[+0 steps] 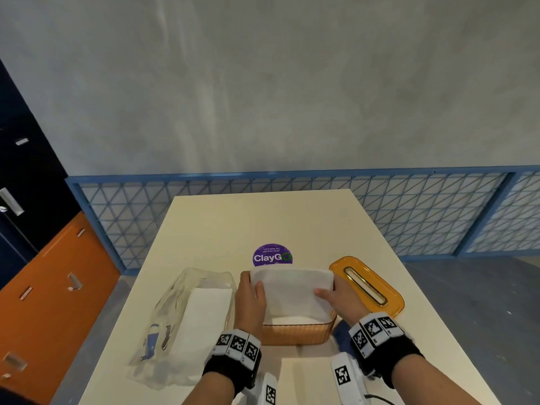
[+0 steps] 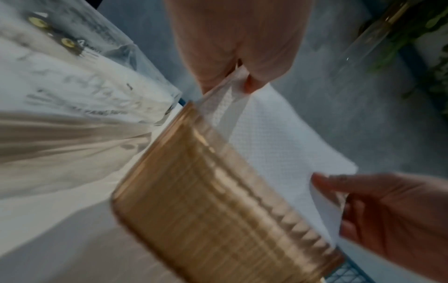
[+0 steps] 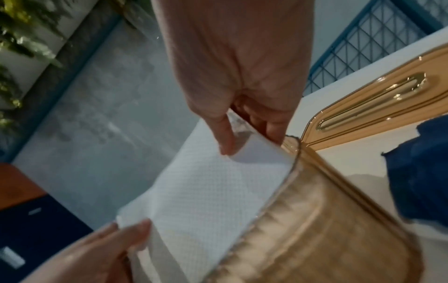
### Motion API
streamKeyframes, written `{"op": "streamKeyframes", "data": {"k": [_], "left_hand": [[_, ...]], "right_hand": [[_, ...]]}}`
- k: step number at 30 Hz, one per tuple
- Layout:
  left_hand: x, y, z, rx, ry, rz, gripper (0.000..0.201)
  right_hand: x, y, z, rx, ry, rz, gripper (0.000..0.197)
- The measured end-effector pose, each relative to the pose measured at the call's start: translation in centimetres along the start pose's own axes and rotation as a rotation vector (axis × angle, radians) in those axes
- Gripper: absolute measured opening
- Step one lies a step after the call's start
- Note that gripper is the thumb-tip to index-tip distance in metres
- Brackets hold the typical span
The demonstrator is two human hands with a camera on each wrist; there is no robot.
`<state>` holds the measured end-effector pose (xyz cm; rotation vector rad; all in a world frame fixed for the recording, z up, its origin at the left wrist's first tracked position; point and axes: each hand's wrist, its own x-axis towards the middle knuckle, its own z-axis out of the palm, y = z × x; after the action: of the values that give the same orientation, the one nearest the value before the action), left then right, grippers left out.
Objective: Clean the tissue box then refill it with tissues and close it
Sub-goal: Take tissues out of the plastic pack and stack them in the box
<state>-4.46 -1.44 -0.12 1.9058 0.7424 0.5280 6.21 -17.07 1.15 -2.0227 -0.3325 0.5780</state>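
Observation:
An amber ribbed tissue box (image 1: 295,333) (image 2: 213,216) (image 3: 322,226) stands open on the table near me. A white stack of tissues (image 1: 292,293) (image 2: 274,147) (image 3: 206,193) is held over its opening, its lower end inside the box. My left hand (image 1: 248,293) (image 2: 237,57) grips the stack's left edge, thumb on top. My right hand (image 1: 339,298) (image 3: 242,92) grips the right edge the same way. The amber lid (image 1: 368,283) (image 3: 378,103) with a gold slot lies flat to the right of the box.
A clear plastic tissue pack (image 1: 187,323) (image 2: 72,114) with white tissues inside lies left of the box. A blue cloth (image 1: 340,334) (image 3: 419,172) sits by the box's right side. A purple sticker (image 1: 272,256) is behind. Cream table (image 1: 263,217); blue mesh railing (image 1: 409,206) beyond.

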Motion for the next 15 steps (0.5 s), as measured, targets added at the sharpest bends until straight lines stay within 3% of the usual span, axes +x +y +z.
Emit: {"op": "streamKeyframes", "data": {"k": [2, 7, 9, 13, 15], "left_hand": [[1.2, 0.2, -0.1, 0.086, -0.024, -0.037, 0.002], [3.0, -0.6, 0.4, 0.499, -0.182, -0.193, 0.007], [3.1, -1.2, 0.5, 0.595, -0.210, -0.159, 0.021], [2.7, -2.0, 0.5, 0.575, -0.222, -0.059, 0.043], [2.3, -2.1, 0.4, 0.642, -0.233, 0.015, 0.052]], "right_hand": [[0.6, -0.3, -0.1, -0.082, 0.033, 0.042, 0.035], [1.1, -0.4, 0.7, -0.331, 0.061, 0.138, 0.041], [1.0, -0.4, 1.2, -0.428, 0.055, 0.141, 0.044], [1.1, -0.4, 1.8, -0.585, 0.049, 0.111, 0.045], [0.7, -0.5, 1.9, -0.713, 0.060, 0.037, 0.044]]}}
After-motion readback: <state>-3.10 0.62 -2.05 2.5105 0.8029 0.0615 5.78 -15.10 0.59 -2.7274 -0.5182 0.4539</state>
